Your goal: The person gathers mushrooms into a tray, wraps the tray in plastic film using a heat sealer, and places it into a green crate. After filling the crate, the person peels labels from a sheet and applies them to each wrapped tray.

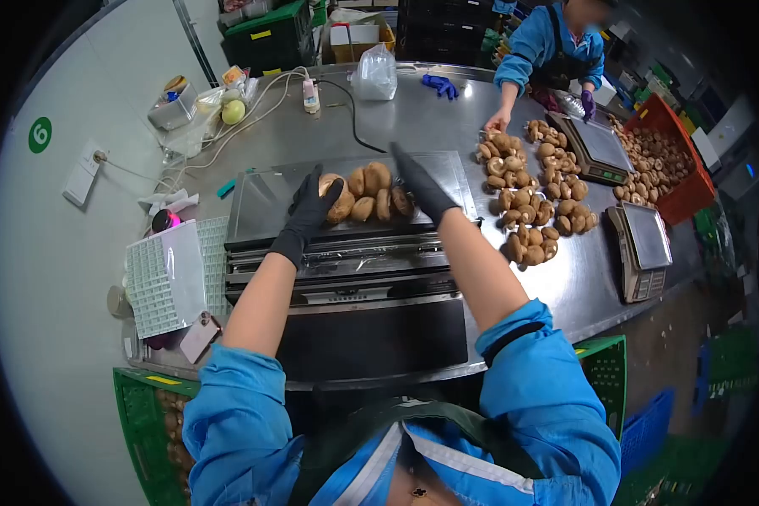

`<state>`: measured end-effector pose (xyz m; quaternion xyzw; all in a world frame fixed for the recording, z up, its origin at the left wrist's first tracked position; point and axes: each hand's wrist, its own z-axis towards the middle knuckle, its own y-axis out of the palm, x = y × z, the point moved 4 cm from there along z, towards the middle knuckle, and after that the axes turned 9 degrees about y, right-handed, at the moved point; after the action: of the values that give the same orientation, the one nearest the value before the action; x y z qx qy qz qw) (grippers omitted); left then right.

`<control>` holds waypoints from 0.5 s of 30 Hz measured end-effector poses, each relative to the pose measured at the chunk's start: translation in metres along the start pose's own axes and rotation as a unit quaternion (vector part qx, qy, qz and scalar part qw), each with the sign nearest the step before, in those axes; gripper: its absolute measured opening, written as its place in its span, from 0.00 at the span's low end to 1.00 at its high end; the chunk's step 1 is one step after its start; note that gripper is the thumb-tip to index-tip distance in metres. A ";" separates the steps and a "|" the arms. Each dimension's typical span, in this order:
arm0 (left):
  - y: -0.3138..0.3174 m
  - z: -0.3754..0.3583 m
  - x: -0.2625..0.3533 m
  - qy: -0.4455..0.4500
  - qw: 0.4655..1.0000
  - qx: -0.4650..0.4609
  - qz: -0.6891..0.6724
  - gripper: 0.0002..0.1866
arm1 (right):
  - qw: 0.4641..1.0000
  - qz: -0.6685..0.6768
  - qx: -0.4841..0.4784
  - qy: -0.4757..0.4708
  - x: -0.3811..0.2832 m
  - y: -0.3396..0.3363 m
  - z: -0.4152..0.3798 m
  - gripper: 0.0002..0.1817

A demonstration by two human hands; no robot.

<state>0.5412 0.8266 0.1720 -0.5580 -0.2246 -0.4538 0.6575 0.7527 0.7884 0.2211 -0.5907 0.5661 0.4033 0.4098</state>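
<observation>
A cluster of brown mushrooms (363, 207) sits on the flat metal top of a wrapping machine (266, 211) in front of me. My left hand (310, 205), in a black glove, is at the left side of the cluster, fingers extended along the outermost mushroom. On the opposite side, my right hand (423, 185), also black-gloved, is held flat with its fingers stretched out, close by the rightmost mushroom. Clear film (346, 263) lies across the near part of the machine, below the mushrooms.
Several mushroom piles (527, 244) lie to the right, near two scales (645, 240) and a red crate (687, 181). A co-worker's hand (497, 121) reaches to the far pile. Left are a phone (200, 336) and label sheets (156, 282). A plastic bag (375, 74) stands behind.
</observation>
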 end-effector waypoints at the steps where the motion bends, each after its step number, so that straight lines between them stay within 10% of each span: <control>1: -0.005 -0.001 -0.005 0.005 1.000 -0.001 -0.006 0.36 | 0.998 0.022 -0.050 0.020 0.008 -0.013 0.011 0.42; 4: -0.041 -0.029 -0.008 0.115 0.990 -0.018 -0.084 0.33 | 0.993 -0.030 0.045 -0.108 0.011 -0.050 -0.019 0.33; 7: -0.112 -0.063 0.022 0.176 0.972 -0.149 0.037 0.31 | 0.942 -0.333 0.048 -0.023 0.043 -0.099 -0.064 0.14; 9: -0.118 -0.084 0.019 0.365 0.777 -0.361 0.366 0.28 | 0.763 -0.620 -0.026 -0.180 0.032 -0.099 -0.090 0.17; 14: -0.089 -0.075 0.040 0.494 0.670 -0.370 0.413 0.22 | 0.565 -0.747 -0.115 -0.331 0.040 -0.071 -0.074 0.29; 15: -0.079 -0.074 0.038 0.491 0.652 -0.399 0.418 0.21 | 0.595 -0.708 -0.116 -0.363 0.037 -0.062 -0.077 0.25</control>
<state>0.4767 0.7472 0.2238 -0.4974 0.5910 -0.3843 0.5056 0.8169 0.7053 0.2144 -0.6535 -0.2764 0.2299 0.6661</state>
